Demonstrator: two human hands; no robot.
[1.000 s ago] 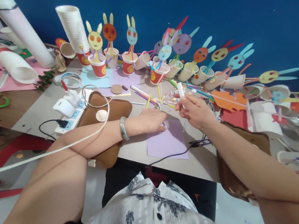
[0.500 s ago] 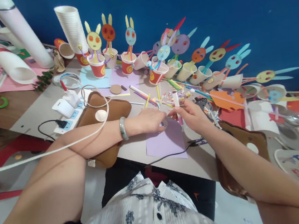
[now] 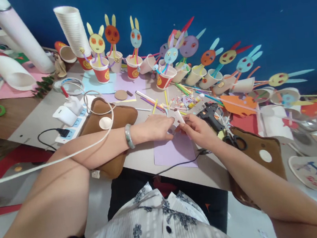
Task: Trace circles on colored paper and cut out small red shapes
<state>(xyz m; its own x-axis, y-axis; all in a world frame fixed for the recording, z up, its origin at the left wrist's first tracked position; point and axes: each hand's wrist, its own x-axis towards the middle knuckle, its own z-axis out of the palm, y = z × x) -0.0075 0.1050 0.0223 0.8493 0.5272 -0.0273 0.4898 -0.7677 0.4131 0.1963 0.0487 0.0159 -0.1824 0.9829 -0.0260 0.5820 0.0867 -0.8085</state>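
Observation:
Above a sheet of purple paper [image 3: 174,154], my two hands meet at the middle of the table. My right hand [image 3: 197,129] is closed, pinching a short white stick with a dark end [image 3: 179,117], perhaps a marker. The stick tilts toward my left fingers. My left hand [image 3: 157,127], with a bangle [image 3: 128,136] at the wrist, has its fingers curled and closed; a small pale piece shows at its fingertips, too small to name. Just right of my right hand lie a black glue gun [image 3: 211,116] and scissors [image 3: 237,141].
Paper cups with rabbit figures [image 3: 101,70] line the blue wall, beside a tall cup stack [image 3: 72,29]. A power strip [image 3: 73,128] and white cable [image 3: 73,154] lie at left. Paper scraps [image 3: 183,101] and brown pads [image 3: 109,115] surround the hands.
My right hand has shifted slightly left and down, and the white stick has tipped from upright toward my left fingers. The glue gun and scissors are more visible now.

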